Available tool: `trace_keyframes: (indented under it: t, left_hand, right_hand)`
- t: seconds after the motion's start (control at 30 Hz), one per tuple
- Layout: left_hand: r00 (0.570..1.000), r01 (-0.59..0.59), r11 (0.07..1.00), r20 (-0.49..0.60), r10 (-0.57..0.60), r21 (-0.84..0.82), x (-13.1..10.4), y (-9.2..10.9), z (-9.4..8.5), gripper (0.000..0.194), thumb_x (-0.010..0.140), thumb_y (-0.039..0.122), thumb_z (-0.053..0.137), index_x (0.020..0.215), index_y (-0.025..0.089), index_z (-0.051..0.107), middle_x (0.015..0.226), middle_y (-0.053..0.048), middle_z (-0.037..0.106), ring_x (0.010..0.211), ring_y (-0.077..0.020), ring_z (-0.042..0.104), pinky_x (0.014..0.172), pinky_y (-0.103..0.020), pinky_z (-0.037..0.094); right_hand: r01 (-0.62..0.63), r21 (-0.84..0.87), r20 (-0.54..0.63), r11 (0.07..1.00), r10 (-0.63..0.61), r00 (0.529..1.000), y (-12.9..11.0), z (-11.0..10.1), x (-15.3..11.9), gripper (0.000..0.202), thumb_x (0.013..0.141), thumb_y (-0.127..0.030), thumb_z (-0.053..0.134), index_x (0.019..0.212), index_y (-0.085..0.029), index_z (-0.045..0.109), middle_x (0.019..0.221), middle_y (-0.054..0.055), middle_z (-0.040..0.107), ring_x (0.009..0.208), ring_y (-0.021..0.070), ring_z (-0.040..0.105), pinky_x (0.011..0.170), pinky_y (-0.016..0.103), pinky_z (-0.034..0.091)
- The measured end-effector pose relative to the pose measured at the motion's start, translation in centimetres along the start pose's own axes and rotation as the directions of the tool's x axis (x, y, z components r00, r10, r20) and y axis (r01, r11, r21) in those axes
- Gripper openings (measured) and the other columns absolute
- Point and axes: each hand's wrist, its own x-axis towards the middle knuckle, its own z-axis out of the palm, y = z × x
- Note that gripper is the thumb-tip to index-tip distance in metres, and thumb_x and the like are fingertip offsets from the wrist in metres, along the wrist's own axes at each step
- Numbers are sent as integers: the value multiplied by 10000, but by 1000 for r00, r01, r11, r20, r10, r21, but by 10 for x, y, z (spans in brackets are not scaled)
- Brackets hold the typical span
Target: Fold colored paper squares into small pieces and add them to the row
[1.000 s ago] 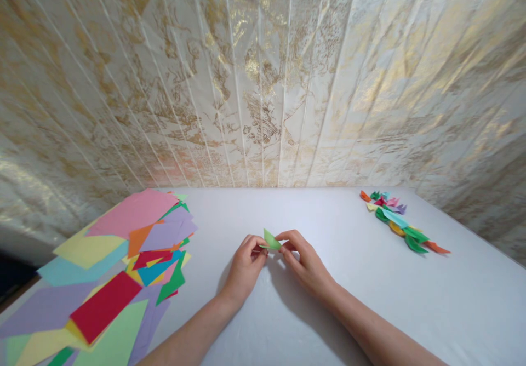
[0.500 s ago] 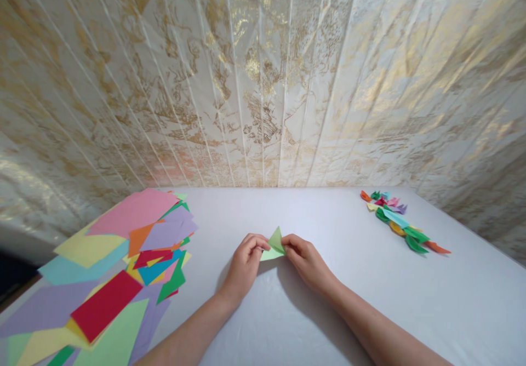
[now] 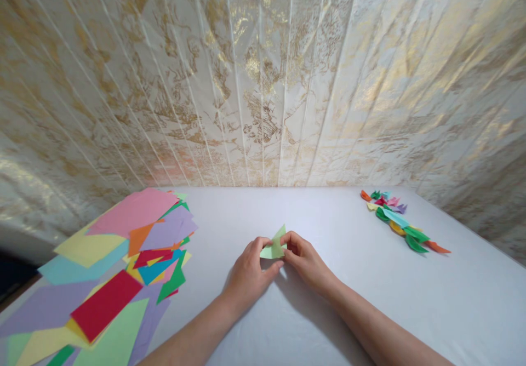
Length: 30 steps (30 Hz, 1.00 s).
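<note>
A small piece of folded light green paper (image 3: 273, 251) is held between my two hands above the middle of the white table, one pointed flap standing up. My left hand (image 3: 251, 267) has its fingers on the paper's left side, with the thumb stretched out below its lower edge. At the right side my right hand (image 3: 303, 259) pinches the paper between thumb and index finger. My fingers hide parts of both ends.
Coloured paper sheets, among them a red rectangle (image 3: 107, 306) and a pink sheet (image 3: 133, 211), lie heaped on the left. Small folded paper pieces (image 3: 396, 218) in several colours sit at the right back. A gold-patterned curtain (image 3: 263, 81) hangs behind the white table (image 3: 329, 311).
My left thumb has moved off the paper's left end and now reaches right beneath it. The upright flap has shifted slightly right, and my right fingers have opened a little around it.
</note>
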Motion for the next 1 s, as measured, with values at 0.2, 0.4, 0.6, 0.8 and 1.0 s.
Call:
trace_keyframes:
  t: [0.2, 0.4, 0.6, 0.8, 1.0]
  left_hand:
    - [995, -52, 999, -92, 50, -15, 3, -4, 0, 146, 838, 225, 567, 984, 229, 565, 1074, -40, 614, 1051, -201, 584, 883, -329, 469]
    - [982, 107, 963, -124, -140, -246, 12, -11, -2, 141, 877, 314, 487, 796, 208, 535, 737, 13, 587, 694, -159, 583, 666, -266, 470]
    - [975, 194, 875, -8, -220, -443, 16, -10, -8, 218, 813, 408, 580, 846, 199, 529, 757, 3, 629, 723, -172, 612, 654, -253, 473]
    - [967, 243, 876, 30, -254, -416, 19, -8, -12, 245, 800, 425, 585, 807, 180, 568, 724, 12, 593, 682, -155, 554, 616, -231, 426]
    - [974, 221, 912, 120, -190, -345, 19, -2, -16, 217, 804, 388, 577, 780, 173, 587, 691, 30, 544, 664, -142, 504, 616, -221, 392]
  right_hand:
    - [34, -62, 29, 998, -33, 999, -3, 0, -1, 112, 823, -273, 542, 826, -174, 594, 712, -18, 528, 657, 131, 442, 630, 261, 348]
    - [11, -100, 31, 995, -8, 999, -4, 1, -2, 100, 810, -230, 514, 842, -178, 593, 653, -44, 462, 611, 119, 405, 579, 241, 317]
    - [30, -134, 96, 990, -18, 995, -6, 2, -6, 107, 847, -236, 512, 859, -186, 606, 679, -30, 515, 641, 129, 451, 601, 240, 352]
    - [32, 22, -13, 999, -31, 999, -9, -8, -1, 184, 874, -374, 505, 838, -203, 566, 784, 19, 599, 765, 176, 565, 733, 302, 441]
    - [-108, 209, -46, 972, 121, 992, -6, -15, 6, 315, 815, -510, 606, 822, -199, 556, 770, 2, 583, 675, 144, 556, 674, 280, 444]
